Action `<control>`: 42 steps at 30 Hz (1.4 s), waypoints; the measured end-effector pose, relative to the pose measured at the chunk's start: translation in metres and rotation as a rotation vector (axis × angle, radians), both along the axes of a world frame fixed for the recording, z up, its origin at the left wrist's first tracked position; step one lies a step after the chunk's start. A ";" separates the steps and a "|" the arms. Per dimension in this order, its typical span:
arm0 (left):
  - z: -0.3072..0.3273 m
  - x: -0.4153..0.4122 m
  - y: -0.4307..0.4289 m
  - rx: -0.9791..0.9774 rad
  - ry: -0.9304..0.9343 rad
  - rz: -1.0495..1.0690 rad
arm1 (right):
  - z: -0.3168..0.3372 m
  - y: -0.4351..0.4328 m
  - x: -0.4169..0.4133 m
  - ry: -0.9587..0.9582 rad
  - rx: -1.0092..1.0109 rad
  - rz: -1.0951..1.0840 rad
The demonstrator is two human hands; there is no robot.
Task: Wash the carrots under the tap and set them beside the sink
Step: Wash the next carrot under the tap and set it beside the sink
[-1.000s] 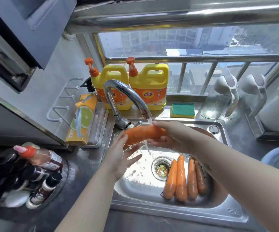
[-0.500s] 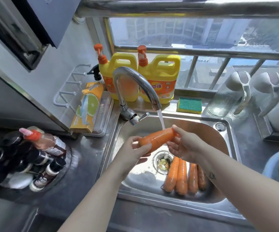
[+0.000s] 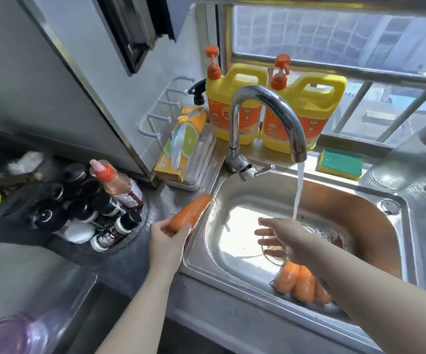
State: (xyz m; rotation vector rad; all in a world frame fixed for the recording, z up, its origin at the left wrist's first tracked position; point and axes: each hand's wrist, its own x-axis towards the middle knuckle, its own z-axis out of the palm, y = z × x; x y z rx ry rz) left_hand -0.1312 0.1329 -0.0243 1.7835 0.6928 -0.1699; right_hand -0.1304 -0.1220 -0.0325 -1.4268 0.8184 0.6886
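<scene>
My left hand [image 3: 167,241] grips the thick end of an orange carrot [image 3: 191,213], which points up and away over the steel counter at the left rim of the sink [image 3: 196,254]. My right hand [image 3: 283,237] hovers over the sink basin with fingers spread and holds nothing. Water runs from the chrome tap [image 3: 265,116] into the basin just behind that hand. Several more carrots [image 3: 298,279] lie in the sink bottom, partly hidden under my right forearm.
A round rack of sauce bottles [image 3: 99,210] stands on the counter left of the sink. Two yellow detergent jugs [image 3: 234,103], a lime-print packet [image 3: 183,141] and a green sponge [image 3: 340,162] line the back ledge. A clear jug [image 3: 411,159] stands at the right.
The carrot has left the water stream and gone left over the sink rim in my left hand. My right hand let go of it and stays over the basin.
</scene>
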 end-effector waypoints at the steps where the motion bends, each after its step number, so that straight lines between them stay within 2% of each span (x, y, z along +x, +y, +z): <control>1: -0.001 -0.003 0.001 0.011 -0.011 0.031 | -0.002 0.002 0.000 -0.003 -0.009 0.020; 5: -0.009 -0.009 -0.002 0.152 -0.031 0.032 | -0.011 0.006 0.000 -0.020 -0.034 0.116; 10: -0.021 -0.006 -0.003 0.393 0.012 -0.175 | -0.027 -0.006 -0.013 -0.019 -0.147 0.213; 13: -0.023 -0.002 -0.006 0.511 0.022 -0.286 | -0.044 -0.022 -0.029 -0.026 -0.297 0.374; 16: -0.024 0.000 -0.012 0.661 0.003 -0.374 | -0.066 -0.042 -0.047 -0.018 -0.535 0.699; 20: -0.021 0.000 -0.025 0.751 -0.039 -0.470 | -0.106 -0.059 -0.066 0.162 -0.904 1.151; 21: -0.021 -0.002 -0.028 0.782 -0.060 -0.493 | -0.109 -0.059 -0.067 0.123 -0.932 1.298; 23: -0.018 -0.005 -0.033 0.817 -0.097 -0.526 | -0.119 -0.058 -0.072 -0.228 -0.889 1.597; 24: -0.016 -0.007 -0.037 0.822 -0.110 -0.539 | -0.120 -0.055 -0.071 -0.397 -0.848 1.692; 28: -0.011 -0.012 -0.053 0.762 -0.204 -0.611 | -0.146 -0.042 -0.066 -0.588 -0.872 1.907; 31: -0.012 -0.013 -0.062 0.641 -0.229 -0.658 | -0.163 -0.033 -0.068 -0.606 -0.908 2.029; 35: -0.014 -0.017 -0.067 0.535 -0.257 -0.704 | -0.175 -0.029 -0.067 -0.582 -0.950 2.065; 37: -0.014 -0.018 -0.069 0.501 -0.265 -0.720 | -0.178 -0.027 -0.066 -0.602 -0.957 2.049; 42: -0.014 -0.023 -0.070 0.469 -0.265 -0.735 | -0.172 -0.024 -0.058 -0.615 -0.915 2.196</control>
